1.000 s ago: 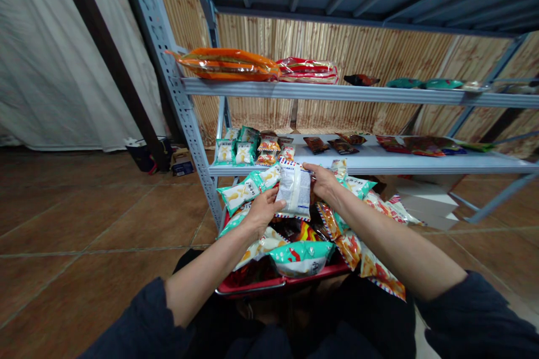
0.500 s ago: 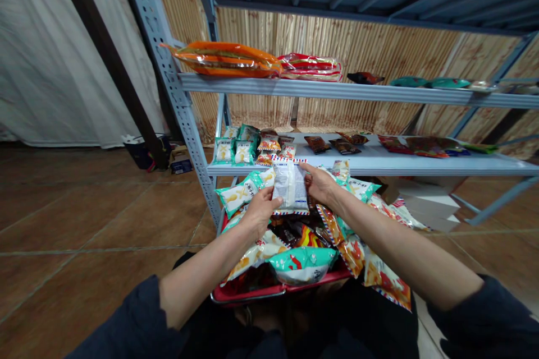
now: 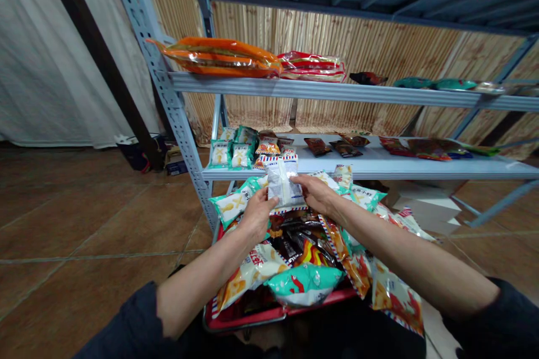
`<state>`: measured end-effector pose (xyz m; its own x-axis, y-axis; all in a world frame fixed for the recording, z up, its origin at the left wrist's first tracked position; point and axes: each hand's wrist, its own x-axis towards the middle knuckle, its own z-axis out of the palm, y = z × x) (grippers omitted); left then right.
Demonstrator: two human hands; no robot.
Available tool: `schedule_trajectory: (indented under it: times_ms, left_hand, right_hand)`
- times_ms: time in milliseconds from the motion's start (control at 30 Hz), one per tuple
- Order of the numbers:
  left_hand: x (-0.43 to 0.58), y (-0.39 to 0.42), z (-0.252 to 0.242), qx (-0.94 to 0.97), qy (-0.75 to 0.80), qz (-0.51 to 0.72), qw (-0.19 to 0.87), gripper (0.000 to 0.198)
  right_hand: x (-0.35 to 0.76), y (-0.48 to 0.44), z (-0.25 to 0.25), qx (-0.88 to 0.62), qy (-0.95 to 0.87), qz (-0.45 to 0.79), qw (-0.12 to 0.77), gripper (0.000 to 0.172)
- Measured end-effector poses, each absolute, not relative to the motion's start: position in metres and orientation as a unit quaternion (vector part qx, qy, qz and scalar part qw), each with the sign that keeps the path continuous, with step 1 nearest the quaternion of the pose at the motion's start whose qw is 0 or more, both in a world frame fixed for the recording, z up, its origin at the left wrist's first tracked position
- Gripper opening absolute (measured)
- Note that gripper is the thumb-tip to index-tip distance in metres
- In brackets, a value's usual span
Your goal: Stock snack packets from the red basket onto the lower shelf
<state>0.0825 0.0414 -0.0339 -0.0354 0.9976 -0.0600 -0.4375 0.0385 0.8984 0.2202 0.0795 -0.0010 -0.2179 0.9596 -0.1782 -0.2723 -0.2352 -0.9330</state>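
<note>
Together, left hand (image 3: 256, 214) and right hand (image 3: 315, 195) hold a snack bag (image 3: 281, 182)

Slotted steel shelving (image 3: 174, 118), bamboo wall (image 3: 252, 106), tiled floor (image 3: 105, 213)

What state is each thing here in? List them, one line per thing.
White snack packet, held slightly tilted between both hands
Left hand, gripping the packet's lower left
Right hand, fingers on the packet's right edge
Red basket, heaped with snack packets
Orange packet, lying on the top shelf
Green-and-white packets, propped up on the middle shelf
</note>
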Motion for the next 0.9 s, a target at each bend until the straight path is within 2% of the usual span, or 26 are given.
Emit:
schedule_trajectory:
  times_ms: [333,600,900]
  left_hand:
    - [0.079,0.048,-0.036,0.348,0.402,0.599,0.599,0.032]
    - [0.079,0.047,-0.025,0.358,0.384,0.573,0.629,0.025]
    - [0.077,0.058,-0.033,0.337,0.410,0.586,0.612,0.036]
  right_hand:
    - [0.233,0.066,0.003,-0.471,-0.478,0.634,0.384,0.037]
    - [0.235,0.066,0.004,-0.459,-0.471,0.639,0.398,0.044]
    - [0.230,0.058,0.007,-0.422,-0.480,0.661,0.393,0.047]
